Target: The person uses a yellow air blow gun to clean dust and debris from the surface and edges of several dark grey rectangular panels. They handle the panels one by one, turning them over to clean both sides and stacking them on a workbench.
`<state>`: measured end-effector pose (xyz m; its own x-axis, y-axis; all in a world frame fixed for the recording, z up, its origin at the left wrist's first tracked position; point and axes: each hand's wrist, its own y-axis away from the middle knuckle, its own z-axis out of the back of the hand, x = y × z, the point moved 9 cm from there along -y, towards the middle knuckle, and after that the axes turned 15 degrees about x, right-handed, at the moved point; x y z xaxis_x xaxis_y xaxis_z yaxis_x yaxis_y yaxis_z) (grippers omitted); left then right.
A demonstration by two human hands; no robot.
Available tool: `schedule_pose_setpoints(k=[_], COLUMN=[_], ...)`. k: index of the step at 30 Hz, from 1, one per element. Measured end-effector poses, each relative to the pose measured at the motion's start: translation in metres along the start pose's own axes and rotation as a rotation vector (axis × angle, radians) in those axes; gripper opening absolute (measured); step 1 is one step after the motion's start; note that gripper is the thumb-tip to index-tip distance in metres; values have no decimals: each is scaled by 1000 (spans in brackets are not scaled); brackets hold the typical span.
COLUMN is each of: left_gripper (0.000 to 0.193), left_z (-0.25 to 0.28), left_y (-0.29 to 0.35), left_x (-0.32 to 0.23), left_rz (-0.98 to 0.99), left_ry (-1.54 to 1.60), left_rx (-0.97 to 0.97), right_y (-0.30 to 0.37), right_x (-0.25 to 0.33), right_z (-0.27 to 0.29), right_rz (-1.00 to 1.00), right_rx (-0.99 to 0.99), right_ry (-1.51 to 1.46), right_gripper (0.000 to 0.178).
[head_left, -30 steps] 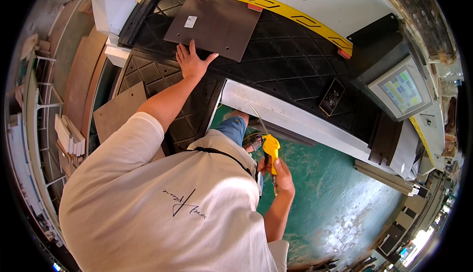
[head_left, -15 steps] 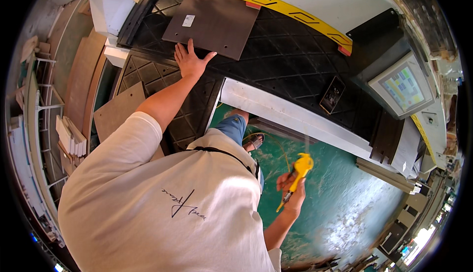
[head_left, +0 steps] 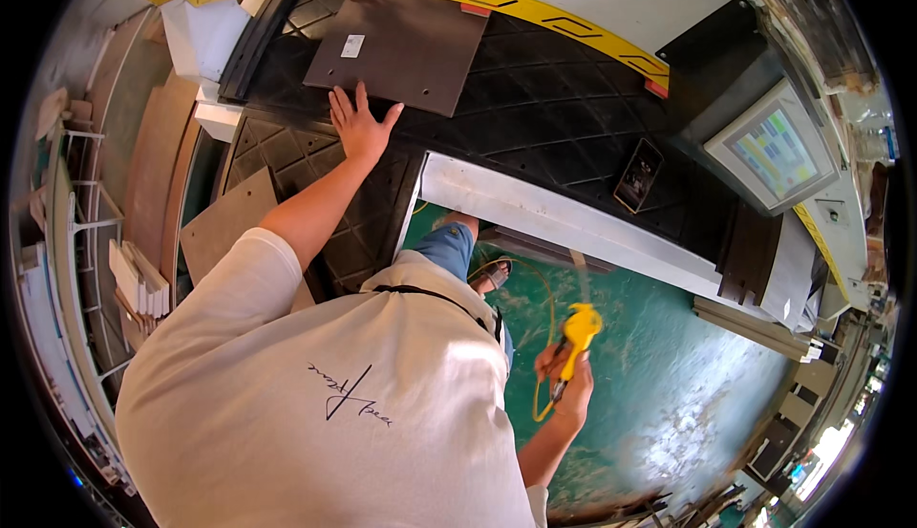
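Observation:
A dark brown rectangular panel (head_left: 411,55) with a white label and small holes lies on the black grooved machine bed, under the yellow-striped beam. At its near edge is my left hand (head_left: 361,131), palm down with fingers spread, the fingertips just about at the edge; whether they press on it I cannot tell. Over the green floor, on the right, my right hand (head_left: 568,385) is wrapped round a yellow air blow gun (head_left: 581,327). From the gun a yellow hose (head_left: 546,337) loops down and back toward my feet.
A dark phone (head_left: 638,176) lies on the bed, left of a tilted control screen (head_left: 776,149). A white metal ledge (head_left: 564,217) borders the bed. Another brown panel (head_left: 227,217) rests beside my left arm. Boards lean at far left near a white rack (head_left: 91,193).
My left hand has slid back slightly toward me from the panel's edge. The blow gun has dipped a little in my right hand, and its hose now hangs in a wider loop.

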<state>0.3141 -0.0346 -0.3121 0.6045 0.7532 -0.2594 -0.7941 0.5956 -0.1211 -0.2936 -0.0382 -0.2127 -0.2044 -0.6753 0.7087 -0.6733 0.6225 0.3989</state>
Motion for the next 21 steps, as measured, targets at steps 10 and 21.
schedule_pose_setpoints(k=[10,21], left_gripper=[63,92], left_z=[3,5], left_y=[33,28], left_x=[-106,-89], left_rz=[-377,-285], left_ry=[24,209], left_rx=[182,157], right_y=[-7,-17], right_x=[-3,-23], right_z=[-12,-22], right_rz=[-78,-177], right_rx=[8,162], right_ry=[37,209], right_gripper=[56,60])
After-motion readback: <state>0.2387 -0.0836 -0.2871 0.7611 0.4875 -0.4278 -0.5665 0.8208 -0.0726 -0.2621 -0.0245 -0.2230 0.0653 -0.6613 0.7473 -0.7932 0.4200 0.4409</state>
